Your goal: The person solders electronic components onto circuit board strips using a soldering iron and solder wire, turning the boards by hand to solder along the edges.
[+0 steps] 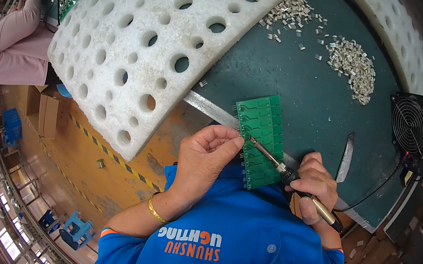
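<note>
A green circuit board [264, 120] lies at the table's near edge, divided into several strips, with metal pins sticking out along its left side. My right hand [315, 184] is wrapped round a soldering iron [323, 210], whose metal tip points left and reaches over the board near its left side. Close to that tip, my left hand [205, 155] is closed in a pinch beside the board's pinned edge. What its fingertips hold, if anything, is too small to make out. A gold-coloured bracelet [157, 209] circles the left wrist.
Small white pin connectors [351, 67] are heaped on the dark green table [263, 64]. A perforated white foam sheet [141, 53] overhangs its left side. A black fan [410, 123] and a thin metal strip [346, 158] are at right. Another person's sleeve [15, 37] shows far left.
</note>
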Action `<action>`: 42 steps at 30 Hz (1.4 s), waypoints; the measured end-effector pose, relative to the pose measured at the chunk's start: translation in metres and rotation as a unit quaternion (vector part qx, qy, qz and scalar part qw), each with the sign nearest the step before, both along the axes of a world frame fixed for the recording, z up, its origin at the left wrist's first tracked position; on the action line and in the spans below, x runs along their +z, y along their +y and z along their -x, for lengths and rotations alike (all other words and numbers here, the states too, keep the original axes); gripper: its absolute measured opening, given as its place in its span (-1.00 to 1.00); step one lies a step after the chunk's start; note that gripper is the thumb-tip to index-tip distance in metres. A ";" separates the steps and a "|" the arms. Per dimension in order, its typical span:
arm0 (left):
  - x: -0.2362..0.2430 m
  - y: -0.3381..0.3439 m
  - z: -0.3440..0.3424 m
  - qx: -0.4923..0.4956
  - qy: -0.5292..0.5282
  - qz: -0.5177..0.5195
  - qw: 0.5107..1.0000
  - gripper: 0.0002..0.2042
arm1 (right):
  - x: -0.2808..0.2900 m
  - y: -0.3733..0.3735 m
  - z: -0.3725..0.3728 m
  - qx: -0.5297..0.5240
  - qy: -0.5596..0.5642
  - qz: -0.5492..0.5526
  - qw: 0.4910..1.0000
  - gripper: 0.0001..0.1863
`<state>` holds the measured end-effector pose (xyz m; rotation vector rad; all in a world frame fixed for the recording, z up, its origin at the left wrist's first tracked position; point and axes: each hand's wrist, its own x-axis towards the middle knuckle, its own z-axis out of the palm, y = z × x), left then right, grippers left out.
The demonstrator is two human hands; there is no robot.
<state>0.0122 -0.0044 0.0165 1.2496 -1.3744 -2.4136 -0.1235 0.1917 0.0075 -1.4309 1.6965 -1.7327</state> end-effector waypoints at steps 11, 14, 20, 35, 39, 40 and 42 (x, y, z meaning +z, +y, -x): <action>-0.008 0.000 -0.005 0.015 0.033 -0.052 0.998 -0.86 | 0.006 -0.002 -0.004 -0.005 -0.006 -0.042 0.999 -0.73; -0.012 0.001 -0.007 0.017 0.041 -0.052 0.998 -0.86 | 0.008 -0.003 -0.003 -0.006 -0.008 -0.046 0.999 -0.72; -0.015 0.000 -0.008 0.004 0.051 -0.046 0.998 -0.86 | 0.008 -0.006 -0.003 -0.007 -0.016 -0.053 0.998 -0.71; -0.011 -0.002 -0.006 0.003 0.035 -0.044 0.998 -0.86 | 0.005 -0.005 0.000 -0.001 -0.040 -0.046 0.998 -0.71; -0.011 -0.001 -0.006 0.013 0.036 -0.046 0.998 -0.86 | 0.004 -0.007 0.003 0.011 -0.044 -0.042 0.998 -0.72; -0.011 -0.001 -0.006 0.012 0.033 -0.046 0.998 -0.86 | 0.004 -0.006 0.003 0.009 -0.044 -0.041 0.998 -0.72; -0.011 -0.001 -0.005 0.009 0.030 -0.046 0.998 -0.86 | 0.004 -0.006 0.004 0.015 -0.048 -0.037 0.998 -0.72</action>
